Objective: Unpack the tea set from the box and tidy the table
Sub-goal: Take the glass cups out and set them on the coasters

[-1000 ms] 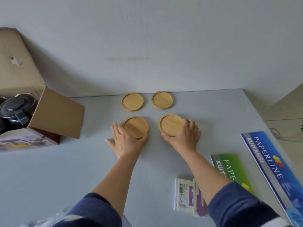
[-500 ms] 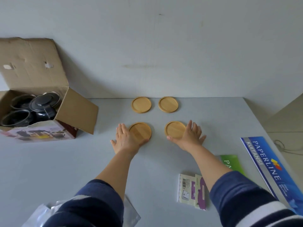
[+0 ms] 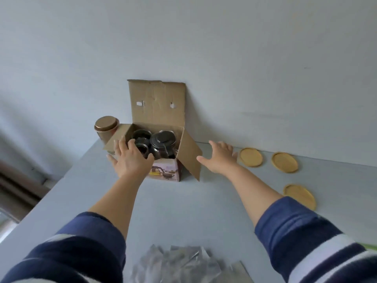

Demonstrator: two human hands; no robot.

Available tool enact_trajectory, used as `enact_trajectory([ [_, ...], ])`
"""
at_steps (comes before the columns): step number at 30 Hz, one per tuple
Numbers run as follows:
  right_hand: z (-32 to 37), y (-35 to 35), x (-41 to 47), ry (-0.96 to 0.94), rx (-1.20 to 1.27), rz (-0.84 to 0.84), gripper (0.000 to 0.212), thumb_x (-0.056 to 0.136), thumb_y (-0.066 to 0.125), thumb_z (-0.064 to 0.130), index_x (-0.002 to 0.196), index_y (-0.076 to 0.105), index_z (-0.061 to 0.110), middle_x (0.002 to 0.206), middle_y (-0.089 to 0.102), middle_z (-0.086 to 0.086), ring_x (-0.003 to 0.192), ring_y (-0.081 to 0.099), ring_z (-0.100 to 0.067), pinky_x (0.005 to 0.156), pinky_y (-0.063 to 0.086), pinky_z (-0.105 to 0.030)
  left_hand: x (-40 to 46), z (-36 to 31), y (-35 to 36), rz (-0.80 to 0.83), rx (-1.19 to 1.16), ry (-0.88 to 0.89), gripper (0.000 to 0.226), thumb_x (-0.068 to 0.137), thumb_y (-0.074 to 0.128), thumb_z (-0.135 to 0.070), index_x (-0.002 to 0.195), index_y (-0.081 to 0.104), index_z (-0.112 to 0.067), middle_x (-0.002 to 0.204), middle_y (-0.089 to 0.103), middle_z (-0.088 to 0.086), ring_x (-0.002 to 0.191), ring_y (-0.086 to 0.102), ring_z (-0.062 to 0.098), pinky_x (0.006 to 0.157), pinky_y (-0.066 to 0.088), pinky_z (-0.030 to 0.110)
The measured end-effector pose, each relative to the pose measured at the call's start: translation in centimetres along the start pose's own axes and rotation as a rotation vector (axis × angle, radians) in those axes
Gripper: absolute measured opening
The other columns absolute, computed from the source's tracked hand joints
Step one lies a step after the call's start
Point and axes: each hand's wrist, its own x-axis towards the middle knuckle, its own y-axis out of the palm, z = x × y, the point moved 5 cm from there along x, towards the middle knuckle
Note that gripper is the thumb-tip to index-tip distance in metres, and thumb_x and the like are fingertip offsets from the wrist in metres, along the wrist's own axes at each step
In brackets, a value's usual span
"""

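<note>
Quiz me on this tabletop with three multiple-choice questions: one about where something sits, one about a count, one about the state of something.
1. Where is the copper-coloured round tin?
A. left of the open cardboard box
B. inside it
C. beside the coasters

2. How many round wooden coasters show?
A. one
B. three
C. six

3. What is the left hand doing?
A. lifting the dark teapot
B. open, fingers spread, at the box's front edge
C. resting flat on the table, away from the box

Answers: 1 A, the tin stands behind the box's left flap. 2 B, three lie to the right on the grey table. 3 B, it holds nothing; the teapot sits in the box.
</note>
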Motion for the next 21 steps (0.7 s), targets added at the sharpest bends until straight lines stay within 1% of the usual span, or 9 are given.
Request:
enact_trajectory([
  [2,4.4,1.2,0.7,-0.06,0.042,-0.006,0.078,0.083,0.05,0.061,0.148,0.025,0.026,0.152,0.027,-0.003,0.141,0.02,-0.029,0.114,0.02,-0.052,1.3,3.4,-0.1,0.063,-0.016,-0.055,0.079,0.082,0.06,-0.052,0.147,0.031,-0.015,0.162,0.002,0.003,0.15,-0.009,0.023,0.119,0.002,0.056],
  [5,10.3,2.5,2.3,-0.159,0.05,-0.062,0.074,0.082,0.051,0.062,0.144,0.033,0.026,0.15,0.033,0.0,0.139,0.026,-0.026,0.112,0.023,-0.053,3.3,6.1,0.5,0.144,-0.076,-0.035,0.084,0.078,0.063,-0.058,0.146,0.033,-0.017,0.162,-0.002,0.001,0.15,-0.008,0.023,0.118,0.002,0.057],
  [6,12.1,2.9,3.0,-0.189,0.036,-0.07,0.073,0.082,0.05,0.063,0.143,0.035,0.026,0.149,0.034,0.002,0.139,0.026,-0.025,0.112,0.022,-0.054,3.9,6.5,0.8,0.159,-0.102,-0.015,0.085,0.077,0.064,-0.059,0.145,0.034,-0.018,0.162,-0.002,0.0,0.15,-0.007,0.023,0.118,0.003,0.056],
  [8,15.1,3.8,4.4,-0.215,0.012,-0.05,0.073,0.082,0.049,0.063,0.143,0.035,0.025,0.149,0.032,0.003,0.141,0.023,-0.023,0.114,0.015,-0.057,4.9,6.7,1.3,0.179,-0.147,0.016,0.086,0.075,0.065,-0.059,0.144,0.035,-0.019,0.162,-0.002,-0.003,0.15,-0.004,0.021,0.118,0.006,0.055],
  [11,18.4,5.3,6.8,-0.19,-0.038,0.01,0.082,0.08,0.051,0.064,0.146,0.03,0.019,0.152,0.028,-0.002,0.144,0.017,-0.024,0.115,0.001,-0.062,6.2,6.6,2.2,0.251,-0.154,0.023,0.088,0.07,0.067,-0.062,0.141,0.037,-0.019,0.161,-0.007,-0.006,0.149,-0.002,0.02,0.118,0.013,0.054],
  [13,19.7,5.9,8.4,-0.153,-0.104,0.026,0.087,0.078,0.052,0.067,0.145,0.032,0.016,0.152,0.03,-0.005,0.144,0.02,-0.027,0.114,0.0,-0.064,6.9,6.5,2.8,0.296,-0.132,0.007,0.09,0.068,0.067,-0.064,0.138,0.04,-0.015,0.161,-0.009,-0.006,0.149,0.0,0.02,0.117,0.017,0.054],
  [17,21.1,6.9,10.7,-0.065,-0.195,0.094,0.085,0.074,0.052,0.071,0.135,0.046,0.013,0.145,0.042,-0.008,0.141,0.025,-0.031,0.111,0.0,-0.068,7.7,6.6,3.8,0.312,-0.142,-0.051,0.095,0.062,0.07,-0.065,0.136,0.04,-0.013,0.158,-0.005,-0.007,0.148,0.005,0.018,0.114,0.024,0.051],
  [19,21.7,7.4,11.2,-0.028,-0.226,0.142,0.08,0.072,0.051,0.073,0.127,0.055,0.015,0.142,0.048,-0.008,0.141,0.025,-0.033,0.109,-0.002,-0.071,7.8,6.5,4.1,0.312,-0.147,-0.07,0.092,0.061,0.071,-0.062,0.134,0.041,-0.013,0.157,-0.001,-0.006,0.146,0.01,0.018,0.113,0.026,0.049],
  [21,22.1,7.8,11.5,-0.001,-0.244,0.173,0.076,0.07,0.051,0.074,0.121,0.059,0.018,0.14,0.05,-0.007,0.141,0.025,-0.033,0.106,-0.004,-0.074,7.9,6.4,4.2,0.298,-0.14,-0.085,0.088,0.061,0.071,-0.06,0.13,0.042,-0.015,0.156,0.003,-0.006,0.143,0.016,0.017,0.109,0.03,0.046],
])
